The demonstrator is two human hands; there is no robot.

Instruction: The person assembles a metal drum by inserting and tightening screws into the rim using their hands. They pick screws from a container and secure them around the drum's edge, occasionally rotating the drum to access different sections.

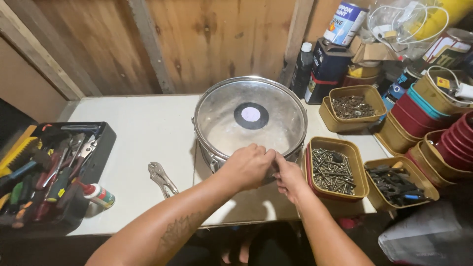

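At a cluttered workbench, we see 2 bare hands meet at the near rim of a snare drum, which lies flat at the middle of the white top with its clear head and dark centre dot facing up. The left hand is curled over the metal hoop, fingers closed on something small at the rim; the right hand presses in beside it, fingertips pinched together and touching the left (what they grip is hidden by the knuckles). The risk, as we judge it, is a slip: a small part pinched at the edge could drop off the bench front, or a jolt could slide the drum. To the right, just beside the drum, stands a tub of screws, close enough for an elbow to tip; more tubs and paint cans crowd the corner behind. Locking pliers lie left of the forearm, a glue bottle beyond them, and a black tool tray at the far left.
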